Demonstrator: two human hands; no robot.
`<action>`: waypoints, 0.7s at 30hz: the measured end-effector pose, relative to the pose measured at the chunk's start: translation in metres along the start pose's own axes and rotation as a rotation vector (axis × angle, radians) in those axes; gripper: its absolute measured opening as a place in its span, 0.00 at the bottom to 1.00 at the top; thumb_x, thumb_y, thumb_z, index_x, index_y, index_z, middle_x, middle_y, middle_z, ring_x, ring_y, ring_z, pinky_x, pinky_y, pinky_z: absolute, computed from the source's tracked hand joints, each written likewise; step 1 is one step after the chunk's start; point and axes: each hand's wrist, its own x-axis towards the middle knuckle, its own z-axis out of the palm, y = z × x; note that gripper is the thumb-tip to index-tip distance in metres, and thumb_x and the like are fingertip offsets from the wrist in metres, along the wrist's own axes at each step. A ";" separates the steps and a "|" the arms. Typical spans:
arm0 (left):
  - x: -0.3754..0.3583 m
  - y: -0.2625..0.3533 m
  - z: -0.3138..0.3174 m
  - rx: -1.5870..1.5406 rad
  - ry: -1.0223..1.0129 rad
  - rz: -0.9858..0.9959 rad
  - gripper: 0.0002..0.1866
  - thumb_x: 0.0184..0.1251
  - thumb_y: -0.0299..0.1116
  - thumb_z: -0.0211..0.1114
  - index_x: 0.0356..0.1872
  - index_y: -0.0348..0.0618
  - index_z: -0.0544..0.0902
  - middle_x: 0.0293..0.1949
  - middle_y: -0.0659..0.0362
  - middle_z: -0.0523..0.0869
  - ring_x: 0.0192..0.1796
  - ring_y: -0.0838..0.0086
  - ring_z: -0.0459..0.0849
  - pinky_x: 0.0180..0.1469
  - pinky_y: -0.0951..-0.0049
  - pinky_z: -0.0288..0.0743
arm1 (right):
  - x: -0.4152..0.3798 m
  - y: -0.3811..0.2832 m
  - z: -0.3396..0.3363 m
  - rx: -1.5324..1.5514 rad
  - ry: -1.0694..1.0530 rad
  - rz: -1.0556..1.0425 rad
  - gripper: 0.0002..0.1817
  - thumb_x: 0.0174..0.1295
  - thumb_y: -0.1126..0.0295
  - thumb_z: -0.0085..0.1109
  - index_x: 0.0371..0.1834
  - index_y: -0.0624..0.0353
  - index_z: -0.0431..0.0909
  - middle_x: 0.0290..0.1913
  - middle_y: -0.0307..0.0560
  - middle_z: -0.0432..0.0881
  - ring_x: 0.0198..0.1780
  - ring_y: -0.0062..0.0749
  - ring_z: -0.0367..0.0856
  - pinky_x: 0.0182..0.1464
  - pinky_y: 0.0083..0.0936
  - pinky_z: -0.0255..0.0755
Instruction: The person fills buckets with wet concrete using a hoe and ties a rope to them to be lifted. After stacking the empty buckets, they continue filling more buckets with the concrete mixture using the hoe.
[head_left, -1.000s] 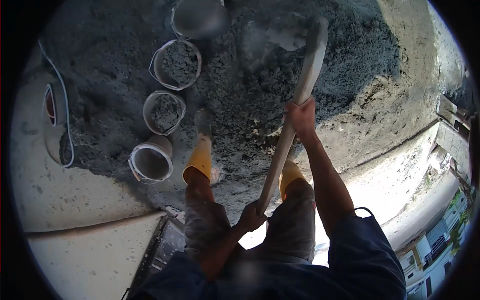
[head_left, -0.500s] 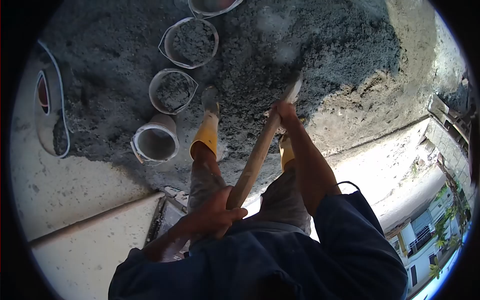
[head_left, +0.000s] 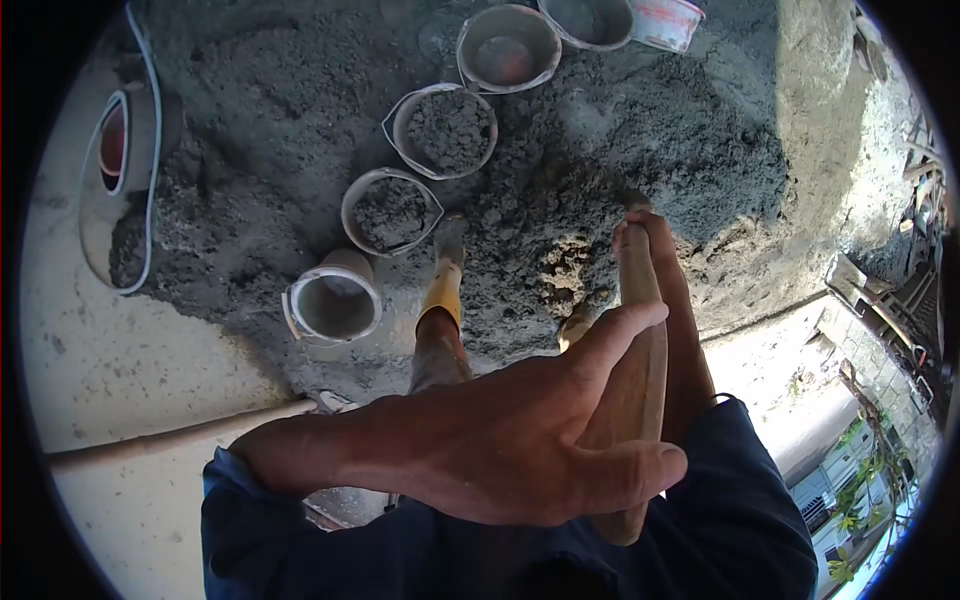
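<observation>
A thick wooden handle [head_left: 645,370] runs from near my body toward the grey mix [head_left: 690,130]. My left hand [head_left: 500,440] is round its near end, thumb and index finger spread across the wood. Farther down, my right hand [head_left: 645,235] grips the handle close to the tool's head, which is mostly hidden. Just left of the digging spot are two buckets holding grey mix, one [head_left: 452,132] behind the other [head_left: 390,213]. Closer to me is a bucket [head_left: 338,302] with no heap of mix showing.
More buckets [head_left: 508,50] are at the top, one pinkish [head_left: 668,22]. A yellow boot [head_left: 442,290] stands beside the mix. At the left are a reddish container [head_left: 113,147] and a pale hose-like loop [head_left: 152,150]. Wooden pieces [head_left: 885,300] lie at the right.
My left hand and the handle's near end have risen toward the camera and moved right. My right hand has shifted right and slightly nearer. The view has shifted, showing more buckets at the top.
</observation>
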 end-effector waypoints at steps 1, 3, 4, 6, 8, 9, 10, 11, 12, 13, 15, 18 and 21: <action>-0.022 -0.008 0.002 0.019 0.041 0.078 0.50 0.64 0.49 0.59 0.69 0.30 0.36 0.41 0.46 0.79 0.42 0.67 0.81 0.47 0.67 0.74 | -0.013 0.000 0.028 0.050 0.065 -0.062 0.07 0.54 0.74 0.50 0.35 0.61 0.66 0.21 0.48 0.72 0.21 0.36 0.74 0.25 0.32 0.73; -0.070 -0.028 0.002 0.052 0.134 0.128 0.53 0.56 0.42 0.66 0.70 0.37 0.35 0.42 0.47 0.77 0.41 0.68 0.79 0.45 0.69 0.73 | -0.033 0.005 0.081 0.010 0.105 -0.134 0.05 0.55 0.73 0.50 0.32 0.60 0.67 0.20 0.48 0.73 0.20 0.36 0.74 0.25 0.33 0.74; -0.096 -0.040 -0.001 0.066 0.184 0.097 0.53 0.53 0.38 0.67 0.69 0.38 0.35 0.41 0.47 0.77 0.40 0.67 0.79 0.44 0.70 0.72 | -0.036 0.012 0.104 -0.020 0.157 -0.198 0.05 0.56 0.71 0.51 0.29 0.59 0.67 0.19 0.48 0.74 0.19 0.36 0.74 0.24 0.34 0.75; -0.143 -0.068 -0.013 0.128 0.305 -0.258 0.52 0.48 0.34 0.68 0.70 0.40 0.41 0.41 0.47 0.77 0.41 0.67 0.78 0.44 0.68 0.72 | -0.050 0.032 0.154 -0.072 0.226 -0.380 0.07 0.52 0.78 0.53 0.33 0.67 0.67 0.25 0.48 0.71 0.22 0.32 0.74 0.23 0.29 0.73; -0.160 -0.135 -0.040 0.560 0.578 -0.377 0.42 0.39 0.32 0.69 0.62 0.39 0.62 0.36 0.47 0.81 0.38 0.59 0.82 0.43 0.64 0.73 | -0.033 0.064 0.188 -0.137 0.206 -0.558 0.13 0.52 0.76 0.55 0.38 0.68 0.66 0.27 0.50 0.72 0.19 0.31 0.72 0.23 0.27 0.72; -0.156 -0.171 -0.066 0.568 0.731 -0.528 0.32 0.38 0.30 0.67 0.52 0.38 0.71 0.34 0.45 0.82 0.38 0.52 0.82 0.42 0.61 0.74 | -0.014 0.086 0.204 -0.075 0.231 -0.655 0.15 0.48 0.76 0.57 0.38 0.68 0.65 0.27 0.49 0.72 0.19 0.33 0.75 0.22 0.32 0.73; -0.150 -0.228 -0.104 0.663 0.889 -0.566 0.24 0.40 0.29 0.64 0.46 0.38 0.76 0.34 0.42 0.82 0.41 0.50 0.82 0.42 0.58 0.75 | 0.008 0.105 0.217 -0.062 0.245 -0.669 0.20 0.47 0.77 0.57 0.42 0.67 0.62 0.28 0.49 0.72 0.20 0.34 0.75 0.22 0.31 0.74; -0.138 -0.262 -0.143 0.705 1.005 -0.573 0.22 0.41 0.27 0.62 0.45 0.40 0.77 0.37 0.41 0.83 0.44 0.48 0.82 0.44 0.56 0.74 | 0.030 0.117 0.227 -0.041 0.255 -0.691 0.24 0.46 0.79 0.58 0.47 0.67 0.59 0.29 0.49 0.71 0.20 0.34 0.76 0.23 0.31 0.74; -0.126 -0.285 -0.181 0.817 1.015 -0.721 0.23 0.43 0.26 0.62 0.46 0.43 0.78 0.39 0.42 0.83 0.45 0.49 0.82 0.45 0.56 0.74 | 0.050 0.124 0.227 -0.029 0.260 -0.703 0.24 0.46 0.79 0.58 0.47 0.67 0.59 0.29 0.49 0.71 0.20 0.34 0.76 0.23 0.31 0.74; -0.117 -0.333 -0.224 0.889 1.066 -0.664 0.22 0.44 0.26 0.62 0.46 0.44 0.78 0.39 0.44 0.83 0.45 0.50 0.82 0.45 0.56 0.75 | 0.071 0.130 0.226 -0.103 0.167 -0.738 0.27 0.46 0.80 0.57 0.50 0.66 0.57 0.37 0.52 0.70 0.27 0.35 0.77 0.26 0.29 0.75; -0.097 -0.362 -0.272 0.920 1.151 -0.579 0.21 0.46 0.25 0.61 0.47 0.47 0.80 0.40 0.46 0.84 0.46 0.51 0.82 0.46 0.56 0.75 | 0.107 0.139 0.215 -0.191 0.104 -0.874 0.30 0.46 0.83 0.58 0.52 0.64 0.55 0.44 0.54 0.70 0.36 0.34 0.78 0.33 0.26 0.77; -0.057 -0.366 -0.279 0.845 1.231 -0.475 0.19 0.48 0.25 0.59 0.45 0.49 0.80 0.40 0.48 0.84 0.46 0.52 0.82 0.46 0.56 0.75 | 0.075 0.123 0.194 -0.146 0.110 -0.906 0.28 0.45 0.83 0.58 0.51 0.64 0.56 0.41 0.54 0.72 0.32 0.34 0.79 0.32 0.27 0.78; -0.029 -0.346 -0.260 0.920 1.095 -0.271 0.15 0.48 0.27 0.60 0.41 0.47 0.79 0.37 0.48 0.84 0.45 0.50 0.81 0.45 0.56 0.75 | 0.043 0.083 0.163 -0.157 0.224 -0.929 0.20 0.47 0.78 0.60 0.42 0.66 0.62 0.26 0.48 0.76 0.24 0.33 0.79 0.26 0.30 0.75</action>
